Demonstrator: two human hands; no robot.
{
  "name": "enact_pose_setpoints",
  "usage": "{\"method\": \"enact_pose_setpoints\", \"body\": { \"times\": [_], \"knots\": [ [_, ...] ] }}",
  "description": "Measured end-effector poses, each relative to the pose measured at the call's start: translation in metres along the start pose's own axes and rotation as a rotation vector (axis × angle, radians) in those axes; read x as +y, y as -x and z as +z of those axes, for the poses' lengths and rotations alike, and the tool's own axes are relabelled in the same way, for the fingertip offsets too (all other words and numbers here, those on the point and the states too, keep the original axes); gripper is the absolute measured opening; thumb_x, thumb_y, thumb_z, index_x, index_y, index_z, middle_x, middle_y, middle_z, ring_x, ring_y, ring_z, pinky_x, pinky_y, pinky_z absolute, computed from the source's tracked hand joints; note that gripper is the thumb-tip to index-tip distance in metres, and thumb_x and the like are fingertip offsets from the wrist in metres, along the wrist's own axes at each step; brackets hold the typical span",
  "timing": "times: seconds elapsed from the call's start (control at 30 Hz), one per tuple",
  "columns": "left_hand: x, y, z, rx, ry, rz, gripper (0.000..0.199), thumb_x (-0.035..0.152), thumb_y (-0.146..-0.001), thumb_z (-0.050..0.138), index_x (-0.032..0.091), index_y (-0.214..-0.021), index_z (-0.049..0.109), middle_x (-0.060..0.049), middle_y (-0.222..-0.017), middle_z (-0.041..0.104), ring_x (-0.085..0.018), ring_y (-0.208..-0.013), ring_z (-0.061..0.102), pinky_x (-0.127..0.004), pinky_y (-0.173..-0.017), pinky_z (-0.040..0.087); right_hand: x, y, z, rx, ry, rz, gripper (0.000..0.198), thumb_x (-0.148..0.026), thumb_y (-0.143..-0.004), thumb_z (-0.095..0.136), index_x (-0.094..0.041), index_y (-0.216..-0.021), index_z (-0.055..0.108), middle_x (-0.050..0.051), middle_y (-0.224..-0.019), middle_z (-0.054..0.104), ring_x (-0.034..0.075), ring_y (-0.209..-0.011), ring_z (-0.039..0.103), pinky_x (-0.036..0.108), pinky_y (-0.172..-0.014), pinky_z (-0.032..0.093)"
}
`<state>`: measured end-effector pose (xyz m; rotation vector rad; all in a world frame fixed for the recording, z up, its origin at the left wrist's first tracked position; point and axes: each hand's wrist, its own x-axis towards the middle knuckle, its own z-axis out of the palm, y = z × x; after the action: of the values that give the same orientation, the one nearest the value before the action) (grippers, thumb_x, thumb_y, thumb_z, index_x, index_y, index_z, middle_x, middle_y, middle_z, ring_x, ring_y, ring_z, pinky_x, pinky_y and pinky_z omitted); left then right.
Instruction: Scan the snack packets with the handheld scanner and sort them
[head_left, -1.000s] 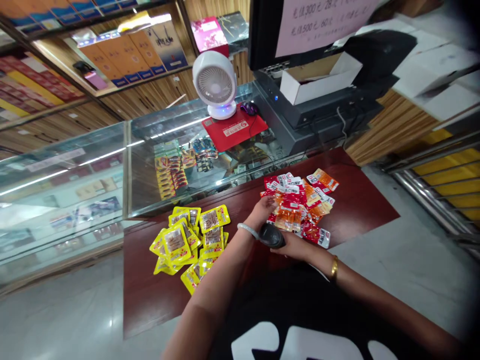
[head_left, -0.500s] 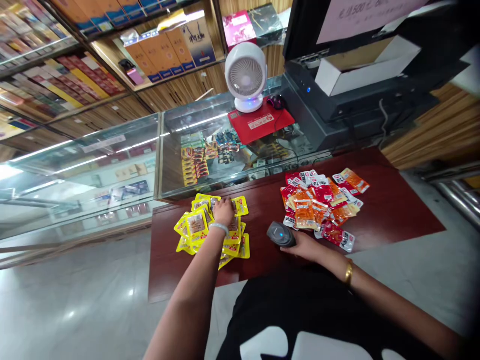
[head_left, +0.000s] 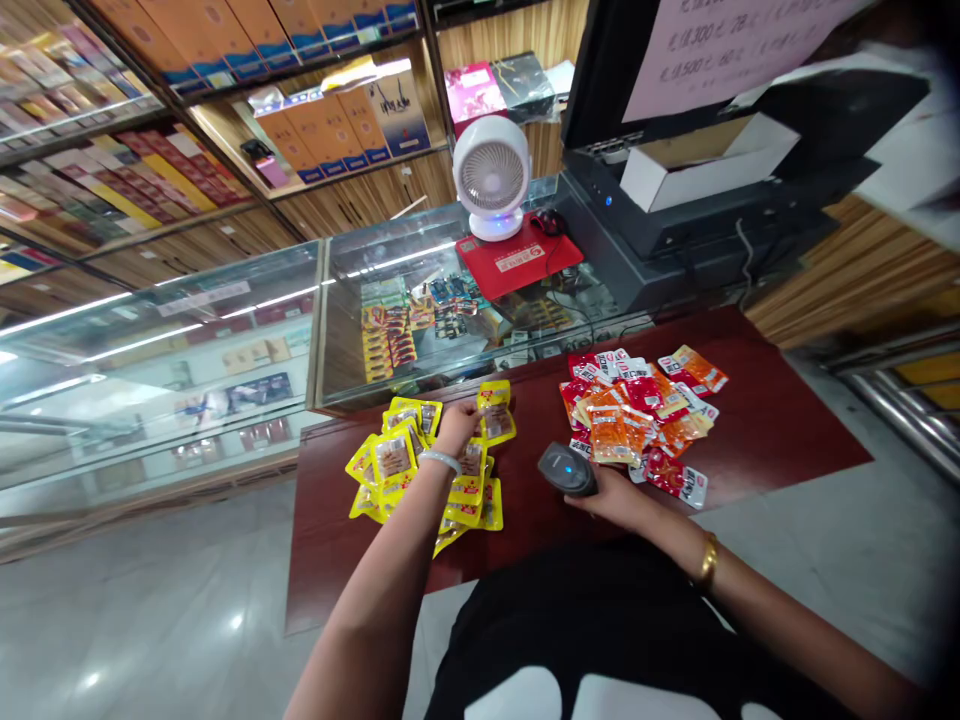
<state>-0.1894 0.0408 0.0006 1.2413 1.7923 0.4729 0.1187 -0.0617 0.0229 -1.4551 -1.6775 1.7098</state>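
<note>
Between its fingertips my left hand [head_left: 457, 430] pinches the edge of a yellow snack packet [head_left: 496, 414], lifted at the right of the heap. Below and left of that hand lies a loose pile of similar yellow packets [head_left: 394, 456], partly covered by my forearm. My right hand [head_left: 613, 495] is wrapped round a dark grey handheld barcode scanner [head_left: 568, 469], whose head points left and shows a small blue light. Just beyond the scanner is a second pile, of red, orange and white snack packets [head_left: 622, 410].
The packets rest on a dark red board [head_left: 540, 530]. Behind it stands a glass display counter [head_left: 345, 350] carrying a white fan [head_left: 492, 175], a red mat [head_left: 517, 262] and a mouse [head_left: 550, 222]. A dark register machine [head_left: 652, 240] with a white open box [head_left: 705, 165] is at right.
My left hand has drawn one yellow packet up and to the right, off the pile. My right hand still holds the scanner in nearly the same place. The view has shifted slightly.
</note>
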Motion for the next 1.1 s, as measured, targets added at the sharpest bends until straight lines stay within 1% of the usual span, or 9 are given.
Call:
{"method": "enact_pose_setpoints", "body": {
  "times": [0.1,0.27,0.47,0.53,0.6,0.7,0.83,0.97,1.1],
  "knots": [
    [0.002,0.008,0.027,-0.003,0.212,-0.008,0.041,0.056,-0.079,0.059,0.016,-0.073,0.059,0.001,-0.055,0.054,-0.009,-0.049,0.049,-0.021,-0.051,0.04,-0.012,-0.008,-0.001,0.027,0.03,-0.002,0.047,-0.042,-0.072,0.076,-0.019,-0.112,0.066,0.009,-0.108,0.075,0.031,-0.101,0.069,0.045,-0.093,0.052],
    [0.007,0.014,0.052,0.021,0.511,-0.055,0.041,0.055,-0.068,0.069,0.016,-0.066,0.056,0.005,-0.052,0.049,-0.006,-0.047,0.039,-0.019,-0.049,0.033,-0.024,-0.018,-0.009,0.061,0.09,-0.003,0.045,-0.041,-0.071,0.076,-0.02,-0.109,0.068,0.009,-0.106,0.076,0.032,-0.1,0.069,0.045,-0.09,0.053],
    [0.011,0.005,0.056,0.012,0.367,-0.016,0.023,0.039,-0.077,0.061,0.016,-0.071,0.062,0.003,-0.058,0.053,-0.009,-0.056,0.045,-0.02,-0.056,0.037,-0.019,-0.027,-0.017,-0.014,0.061,0.117,0.043,-0.045,-0.072,0.075,-0.02,-0.106,0.069,0.006,-0.077,0.077,0.026,-0.062,0.07,0.039,-0.064,0.057],
    [0.016,-0.003,0.058,-0.003,0.337,0.015,0.021,0.035,-0.08,0.058,0.016,-0.072,0.063,0.002,-0.062,0.057,-0.01,-0.058,0.048,-0.021,-0.059,0.039,-0.018,-0.031,-0.019,-0.021,0.038,0.102,0.043,-0.045,-0.073,0.075,-0.02,-0.108,0.068,0.006,-0.078,0.077,0.026,-0.064,0.071,0.04,-0.066,0.058],
    [0.02,-0.011,0.058,-0.012,0.305,0.036,0.02,0.033,-0.082,0.056,0.016,-0.076,0.065,-0.001,-0.068,0.062,-0.012,-0.063,0.054,-0.023,-0.064,0.043,-0.019,-0.035,-0.021,0.001,0.025,0.046,0.045,-0.043,-0.072,0.076,-0.022,-0.111,0.068,0.006,-0.091,0.078,0.03,-0.083,0.073,0.043,-0.078,0.057],
    [0.021,-0.012,0.046,0.062,0.122,0.038,0.02,0.03,-0.082,0.059,0.016,-0.093,0.068,-0.007,-0.088,0.07,-0.017,-0.08,0.062,-0.027,-0.077,0.046,-0.02,-0.039,-0.026,0.014,0.017,0.011,0.044,-0.041,-0.073,0.076,-0.023,-0.112,0.069,0.007,-0.104,0.077,0.033,-0.102,0.069,0.047,-0.092,0.053],
    [0.008,0.024,0.007,0.195,-0.405,0.013,0.029,0.034,-0.084,0.061,0.016,-0.106,0.066,-0.013,-0.107,0.068,-0.025,-0.103,0.061,-0.034,-0.092,0.043,-0.017,-0.038,-0.023,0.009,-0.007,0.028,0.045,-0.04,-0.073,0.076,-0.023,-0.114,0.068,0.007,-0.102,0.078,0.033,-0.105,0.068,0.047,-0.095,0.052],
    [-0.013,0.075,-0.017,0.13,-0.796,-0.166,0.034,0.038,-0.08,0.064,0.012,-0.102,0.064,-0.019,-0.106,0.065,-0.033,-0.103,0.061,-0.039,-0.087,0.045,-0.007,-0.034,-0.011,-0.03,-0.047,0.029,0.045,-0.039,-0.073,0.076,-0.023,-0.114,0.068,0.007,-0.106,0.077,0.033,-0.105,0.068,0.045,-0.094,0.053],
    [-0.027,0.094,-0.013,0.043,-0.853,-0.226,0.042,0.043,-0.074,0.071,0.011,-0.101,0.063,-0.021,-0.106,0.065,-0.035,-0.102,0.062,-0.038,-0.083,0.046,-0.003,-0.031,0.0,-0.07,-0.029,0.012,0.048,-0.039,-0.072,0.077,-0.022,-0.115,0.067,0.007,-0.112,0.075,0.032,-0.106,0.068,0.046,-0.097,0.052]
  ]
}}
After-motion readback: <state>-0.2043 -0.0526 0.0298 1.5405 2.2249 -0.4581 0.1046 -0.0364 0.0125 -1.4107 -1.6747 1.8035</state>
